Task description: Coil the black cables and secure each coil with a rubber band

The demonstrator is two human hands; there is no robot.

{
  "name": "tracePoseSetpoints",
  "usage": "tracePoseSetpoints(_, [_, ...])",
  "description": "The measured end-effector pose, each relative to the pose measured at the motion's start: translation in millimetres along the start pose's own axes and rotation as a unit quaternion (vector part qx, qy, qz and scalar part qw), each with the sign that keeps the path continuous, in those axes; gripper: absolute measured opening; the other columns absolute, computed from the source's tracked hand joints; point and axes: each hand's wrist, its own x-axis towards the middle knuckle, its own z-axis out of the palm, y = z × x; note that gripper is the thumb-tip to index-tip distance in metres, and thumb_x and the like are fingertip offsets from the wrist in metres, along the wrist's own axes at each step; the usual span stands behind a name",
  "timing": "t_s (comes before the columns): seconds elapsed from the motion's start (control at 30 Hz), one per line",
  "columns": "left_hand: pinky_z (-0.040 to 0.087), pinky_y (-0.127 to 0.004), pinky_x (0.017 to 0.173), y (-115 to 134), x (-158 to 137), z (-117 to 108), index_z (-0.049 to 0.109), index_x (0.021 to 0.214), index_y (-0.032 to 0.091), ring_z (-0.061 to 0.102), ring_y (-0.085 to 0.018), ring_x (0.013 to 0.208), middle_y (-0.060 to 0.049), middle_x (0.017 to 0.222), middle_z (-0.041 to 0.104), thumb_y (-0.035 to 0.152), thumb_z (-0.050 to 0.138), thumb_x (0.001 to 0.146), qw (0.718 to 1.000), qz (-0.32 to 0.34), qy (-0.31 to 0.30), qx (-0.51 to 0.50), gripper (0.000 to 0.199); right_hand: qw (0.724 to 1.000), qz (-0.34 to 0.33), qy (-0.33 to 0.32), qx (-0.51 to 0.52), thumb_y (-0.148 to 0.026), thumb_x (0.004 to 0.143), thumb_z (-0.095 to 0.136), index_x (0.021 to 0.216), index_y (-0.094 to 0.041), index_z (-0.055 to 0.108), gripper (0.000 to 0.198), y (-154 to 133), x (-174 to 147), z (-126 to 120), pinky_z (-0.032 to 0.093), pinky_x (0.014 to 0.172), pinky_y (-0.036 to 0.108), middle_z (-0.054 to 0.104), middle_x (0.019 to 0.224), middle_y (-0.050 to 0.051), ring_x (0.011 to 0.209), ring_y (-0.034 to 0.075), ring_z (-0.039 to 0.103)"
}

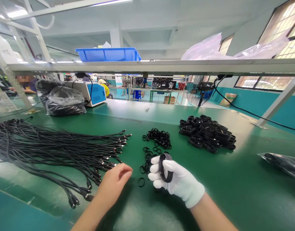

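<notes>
My right hand (175, 179), in a white glove, grips a coiled black cable (165, 168) between the thumb and fingers, above the green table. My left hand (117, 178) is bare and apart from it, close to the connector ends of a bundle of long black cables (72, 144). Its fingers are curled in against the thumb; whatever they hold, if anything, is hidden. Between and beyond the hands lie many small black rings (159, 138), some partly covered by my right hand. One loose ring (141, 182) lies between my two hands.
A pile of coiled cables (207, 133) lies at the right, a plastic-wrapped bundle (282, 163) farther right. At the back left stand a bagged black bundle (65, 102) and a blue-and-white machine (91, 93). An overhead shelf (149, 66) carries a blue bin (108, 55).
</notes>
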Motion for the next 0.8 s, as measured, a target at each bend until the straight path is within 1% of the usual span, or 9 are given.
tracePoseSetpoints(0.1, [0.041, -0.027, 0.063, 9, -1, 6, 0.062, 0.077, 0.021, 0.057, -0.017, 0.068, 0.001, 0.072, 0.063, 0.026, 0.048, 0.083, 1.0, 0.013, -0.007, 0.019, 0.016, 0.999, -0.008, 0.038, -0.038, -0.025, 0.062, 0.074, 0.087, -0.016, 0.054, 0.033, -1, 2, 3, 0.03, 0.053, 0.022, 0.053, 0.068, 0.0, 0.061, 0.011, 0.05])
tracePoseSetpoints(0.2, [0.04, -0.026, 0.063, 26, -8, 14, 0.059, 0.077, 0.021, 0.054, -0.016, 0.066, 0.001, 0.074, 0.06, 0.027, 0.046, 0.086, 0.999, 0.035, 0.037, 0.014, 0.017, 0.995, -0.016, 0.059, -0.075, -0.02, 0.064, 0.073, 0.085, -0.016, 0.051, 0.031, 5, 6, 8, 0.03, 0.052, 0.022, 0.05, 0.067, -0.001, 0.059, 0.01, 0.048])
tracePoseSetpoints(0.27, [0.041, -0.027, 0.067, 36, -14, 20, 0.059, 0.078, 0.022, 0.054, -0.016, 0.072, 0.0, 0.078, 0.059, 0.026, 0.046, 0.087, 0.996, 0.07, 0.058, 0.019, 0.017, 0.993, -0.032, 0.077, -0.086, -0.022, 0.064, 0.073, 0.086, -0.016, 0.05, 0.033, 9, 7, 10, 0.031, 0.052, 0.022, 0.049, 0.066, -0.002, 0.058, 0.009, 0.047])
tracePoseSetpoints(0.33, [0.042, -0.029, 0.074, 44, -17, 28, 0.062, 0.08, 0.022, 0.054, -0.018, 0.081, -0.001, 0.083, 0.056, 0.023, 0.047, 0.086, 0.993, 0.097, 0.06, 0.024, 0.016, 0.987, -0.046, 0.112, -0.104, -0.025, 0.063, 0.074, 0.088, -0.016, 0.049, 0.037, 12, 8, 12, 0.035, 0.053, 0.024, 0.051, 0.066, -0.002, 0.058, 0.01, 0.049])
tracePoseSetpoints(0.4, [0.043, -0.032, 0.078, 46, -17, 33, 0.063, 0.082, 0.022, 0.053, -0.02, 0.088, -0.003, 0.089, 0.054, 0.021, 0.047, 0.086, 0.993, 0.095, 0.068, 0.02, 0.016, 0.983, -0.053, 0.128, -0.121, -0.028, 0.062, 0.076, 0.088, -0.016, 0.05, 0.039, 14, 8, 13, 0.038, 0.054, 0.025, 0.053, 0.064, -0.001, 0.057, 0.011, 0.05])
tracePoseSetpoints(0.53, [0.043, -0.04, 0.086, 46, -10, 35, 0.062, 0.079, 0.021, 0.05, -0.024, 0.098, -0.006, 0.099, 0.054, 0.021, 0.047, 0.084, 0.993, 0.067, 0.091, 0.03, 0.016, 0.983, -0.05, 0.1, -0.144, -0.032, 0.061, 0.076, 0.085, -0.014, 0.053, 0.038, 14, 7, 16, 0.04, 0.055, 0.026, 0.053, 0.062, -0.002, 0.055, 0.01, 0.049])
tracePoseSetpoints(0.67, [0.04, -0.047, 0.092, 48, -5, 33, 0.064, 0.081, 0.022, 0.046, -0.027, 0.109, -0.008, 0.111, 0.052, 0.015, 0.048, 0.08, 0.994, 0.068, 0.072, 0.048, 0.018, 0.978, -0.042, 0.085, -0.183, -0.029, 0.061, 0.074, 0.085, -0.012, 0.056, 0.035, 15, 7, 20, 0.044, 0.06, 0.028, 0.056, 0.067, 0.001, 0.06, 0.011, 0.053])
tracePoseSetpoints(0.73, [0.039, -0.048, 0.093, 49, -4, 32, 0.065, 0.081, 0.022, 0.045, -0.028, 0.112, -0.008, 0.113, 0.052, 0.012, 0.048, 0.078, 0.995, 0.066, 0.065, 0.037, 0.02, 0.977, -0.051, 0.077, -0.19, -0.027, 0.06, 0.074, 0.081, -0.012, 0.055, 0.032, 17, 9, 22, 0.044, 0.058, 0.027, 0.056, 0.067, 0.0, 0.06, 0.011, 0.053])
tracePoseSetpoints(0.8, [0.039, -0.047, 0.094, 50, -2, 31, 0.064, 0.077, 0.021, 0.046, -0.027, 0.112, -0.007, 0.113, 0.054, 0.011, 0.048, 0.076, 0.997, 0.048, 0.056, 0.007, 0.019, 0.977, -0.058, 0.071, -0.195, -0.028, 0.059, 0.074, 0.078, -0.012, 0.054, 0.032, 19, 10, 22, 0.044, 0.056, 0.026, 0.055, 0.066, 0.0, 0.057, 0.01, 0.053])
